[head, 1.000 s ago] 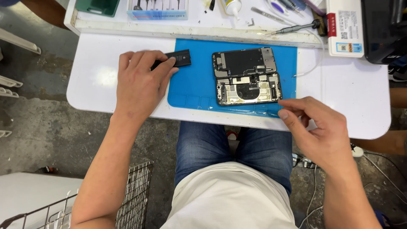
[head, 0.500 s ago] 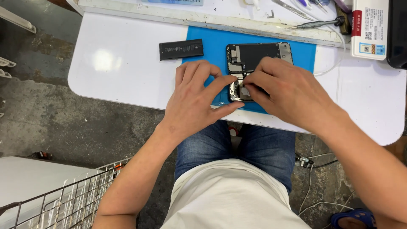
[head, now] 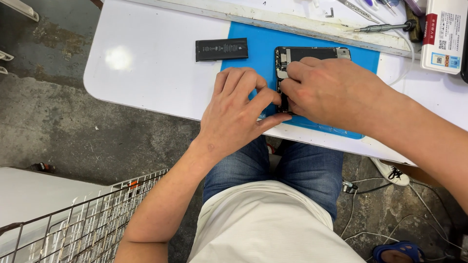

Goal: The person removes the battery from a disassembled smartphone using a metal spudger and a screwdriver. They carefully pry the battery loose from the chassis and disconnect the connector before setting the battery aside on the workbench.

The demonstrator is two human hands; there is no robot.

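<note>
Centrally, in the head view, both hands meet over an opened phone [head: 312,54] that lies on a blue work mat [head: 253,41] on a white table [head: 151,63]. The phone sits in the upper middle of the frame, its back shell up and its inner parts exposed; only its top edge and left side show, the rest being covered by the hands.

The left hand [head: 236,114] comes in from the lower left, its fingers curled, with the thumb and forefinger pinched against the phone's left edge near its lower corner. Whether it grips a small part or only steadies the shell cannot be told. The right hand [head: 331,90] comes in from the right edge of the frame and lies knuckles-up over the phone's body, fingers bent down onto its left side, just touching the left hand's fingertips. What, if anything, it holds is hidden.

A flat black battery [head: 222,49] lies to the upper left of the hands, half on the mat and half on the bare table, apart from the phone. A screwdriver [head: 382,28] rests near the top right, beside a white box [head: 443,34] with a red stripe. A wire basket [head: 73,224] stands at the lower left, on the floor.
</note>
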